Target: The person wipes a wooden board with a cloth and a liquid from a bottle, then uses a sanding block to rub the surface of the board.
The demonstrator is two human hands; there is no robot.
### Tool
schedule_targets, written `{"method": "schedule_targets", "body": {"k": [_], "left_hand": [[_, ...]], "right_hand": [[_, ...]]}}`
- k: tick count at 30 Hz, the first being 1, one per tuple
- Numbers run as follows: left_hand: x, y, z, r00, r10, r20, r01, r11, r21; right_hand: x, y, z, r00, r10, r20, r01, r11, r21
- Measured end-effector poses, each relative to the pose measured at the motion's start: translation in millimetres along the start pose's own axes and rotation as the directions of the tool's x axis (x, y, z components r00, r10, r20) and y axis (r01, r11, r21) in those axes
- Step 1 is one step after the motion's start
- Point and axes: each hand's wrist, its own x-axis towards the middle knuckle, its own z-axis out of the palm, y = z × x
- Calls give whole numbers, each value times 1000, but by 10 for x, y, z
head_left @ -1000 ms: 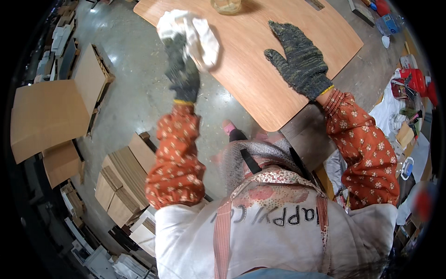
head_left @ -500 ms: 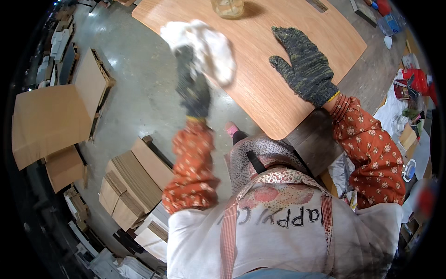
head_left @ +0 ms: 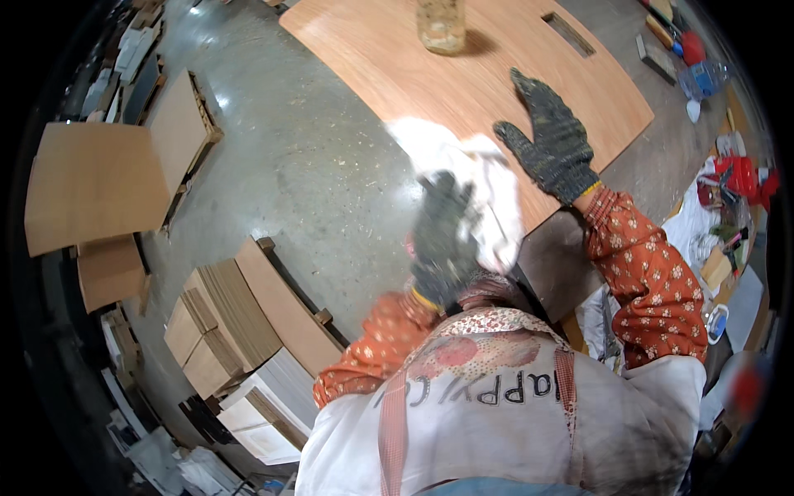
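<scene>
Fingers of left hand [head_left: 444, 240], blurry, seem to grip white cloth [head_left: 499, 202] at edge of wood board [head_left: 496, 78]. Right hand [head_left: 552, 149] rests spread flat on wood board. Looks like wiping; next rub needs board steady.

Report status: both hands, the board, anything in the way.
Left hand blurred, holding white cloth at near edge of wooden board. Right hand palm-down on board, thumb spread. Clear jar standing on board, beyond both hands.

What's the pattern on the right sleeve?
A pale floral print on orange-red; the right sleeve shows best in the head view.
</scene>
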Motion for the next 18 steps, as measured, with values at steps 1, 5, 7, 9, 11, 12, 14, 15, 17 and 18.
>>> {"method": "schedule_targets", "body": {"k": [1,5,7,9,11,12,14,15,17,18], "left_hand": [[-54,83,3,999,23,42,-24,1000,17],[-83,123,-246,971,-23,239,76,974,-214],[-60,-21,-377,928,-272,255,373,668,-644],[-60,-296,-697,970,-196,143,220,958,-182],[-173,-532,-1051,999,12,46,-39,770,637],[-326,-560,-1161,995,46,-91,11,839,545],[-525,-660,-1411,997,26,-75,23,805,592],[-613,-681,-1459,983,-182,-33,163,774,612],[-715,-682,-1531,983,-185,-17,161,806,570],[-703,-699,-1524,971,-237,-27,205,773,600]], "right_hand": [[12,-17,-10,999,35,38,-37,997,61],[240,-75,38,969,232,84,-246,882,402],[493,-84,161,988,152,15,-139,850,508],[809,-56,325,984,176,31,-163,817,553],[1117,-27,560,988,138,-65,-71,795,603],[1257,-2,668,986,109,-122,-11,785,619],[1513,16,856,969,195,-150,-65,791,609],[1592,26,911,960,220,-174,-74,798,599],[1696,31,924,957,265,-116,-196,889,413],[1701,24,878,955,272,-116,-229,928,293]]}}
